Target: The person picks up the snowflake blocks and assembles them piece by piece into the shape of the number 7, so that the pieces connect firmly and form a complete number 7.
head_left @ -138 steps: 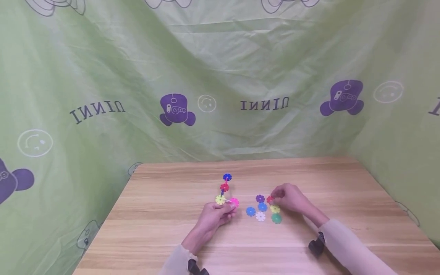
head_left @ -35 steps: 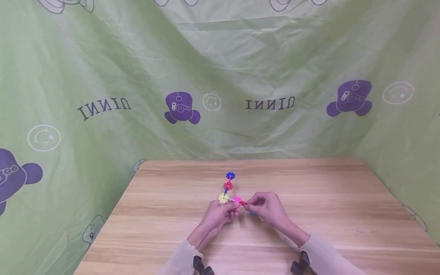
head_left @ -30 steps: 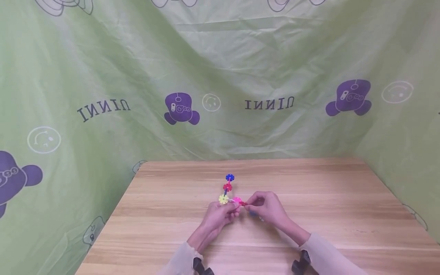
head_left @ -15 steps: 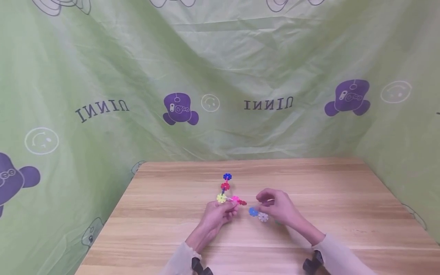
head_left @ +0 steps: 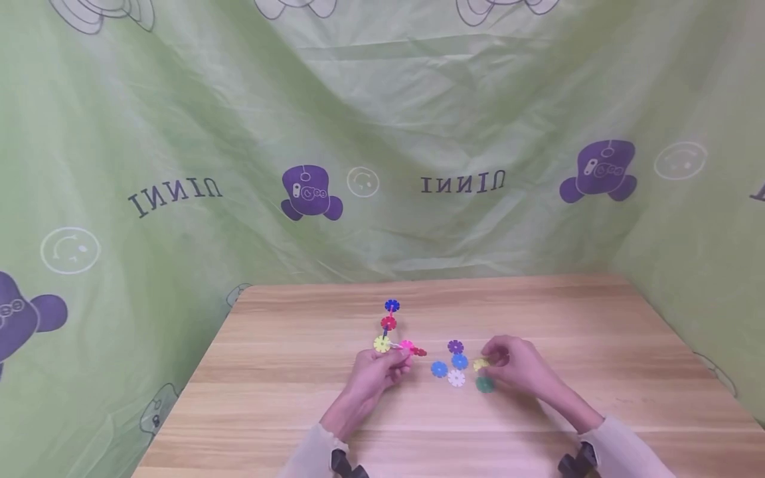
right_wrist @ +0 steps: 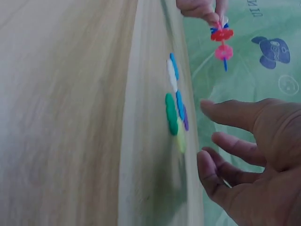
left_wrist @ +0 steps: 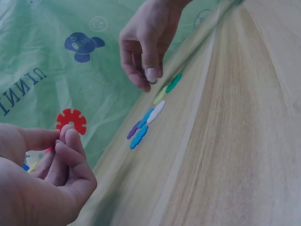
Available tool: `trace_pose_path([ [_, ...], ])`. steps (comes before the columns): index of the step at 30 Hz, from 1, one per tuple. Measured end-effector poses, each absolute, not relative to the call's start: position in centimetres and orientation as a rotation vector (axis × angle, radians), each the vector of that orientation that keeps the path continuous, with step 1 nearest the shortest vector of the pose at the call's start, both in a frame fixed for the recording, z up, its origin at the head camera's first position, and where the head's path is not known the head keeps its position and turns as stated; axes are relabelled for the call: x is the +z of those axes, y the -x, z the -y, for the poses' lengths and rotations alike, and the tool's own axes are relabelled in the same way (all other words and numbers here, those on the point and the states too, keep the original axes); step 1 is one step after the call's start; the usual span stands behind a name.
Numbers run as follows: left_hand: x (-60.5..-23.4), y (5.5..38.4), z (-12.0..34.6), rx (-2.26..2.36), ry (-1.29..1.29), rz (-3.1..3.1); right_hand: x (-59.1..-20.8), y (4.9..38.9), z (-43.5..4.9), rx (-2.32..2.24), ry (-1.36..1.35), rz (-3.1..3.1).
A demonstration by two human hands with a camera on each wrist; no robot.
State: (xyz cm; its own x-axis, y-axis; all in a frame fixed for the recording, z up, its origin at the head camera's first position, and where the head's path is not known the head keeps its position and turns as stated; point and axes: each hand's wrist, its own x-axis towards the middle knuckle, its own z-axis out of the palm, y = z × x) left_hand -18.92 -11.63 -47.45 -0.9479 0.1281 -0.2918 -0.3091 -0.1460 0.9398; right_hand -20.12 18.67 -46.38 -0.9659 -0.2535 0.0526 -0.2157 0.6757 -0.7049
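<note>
My left hand (head_left: 372, 373) pinches a linked chain of notched plastic snowflake discs at its pink disc (head_left: 406, 346). From there the chain runs through a yellow disc (head_left: 382, 344) and a red disc (head_left: 388, 323) up to a dark blue disc (head_left: 392, 305). At its right end a red disc (left_wrist: 71, 121) sticks out past the left fingertips. My right hand (head_left: 524, 365) is over the loose yellow disc (head_left: 480, 364), thumb and fingers spread apart with nothing between them in the right wrist view. A green disc (head_left: 485, 384) lies just below that yellow one.
Left of the right hand lie a purple disc (head_left: 455, 346), two light blue discs (head_left: 439, 369) and a white disc (head_left: 457, 378) on the wooden table (head_left: 287, 411). A green printed cloth (head_left: 382, 232) hangs behind the table and along its sides.
The right hand brought a red disc from the table to the chain's pink disc, let go of it there, and moved back right to the loose yellow disc. The left hand kept its hold.
</note>
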Motion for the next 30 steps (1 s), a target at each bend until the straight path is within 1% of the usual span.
trace_pose_path([
  [11, -47.3, 18.9, 11.7, 2.152, 0.198, -1.836, -46.8, 20.9, -18.7, -1.029, 0.453, -2.852],
  [20, -47.5, 18.6, 11.9, 2.145, 0.187, -1.832, -46.7, 21.6, -18.6, -0.983, 0.328, -2.814],
  [30, -47.7, 18.8, 11.8, 2.142, 0.183, -1.830, -46.0, 21.5, -18.5, -1.007, 0.293, -2.866],
])
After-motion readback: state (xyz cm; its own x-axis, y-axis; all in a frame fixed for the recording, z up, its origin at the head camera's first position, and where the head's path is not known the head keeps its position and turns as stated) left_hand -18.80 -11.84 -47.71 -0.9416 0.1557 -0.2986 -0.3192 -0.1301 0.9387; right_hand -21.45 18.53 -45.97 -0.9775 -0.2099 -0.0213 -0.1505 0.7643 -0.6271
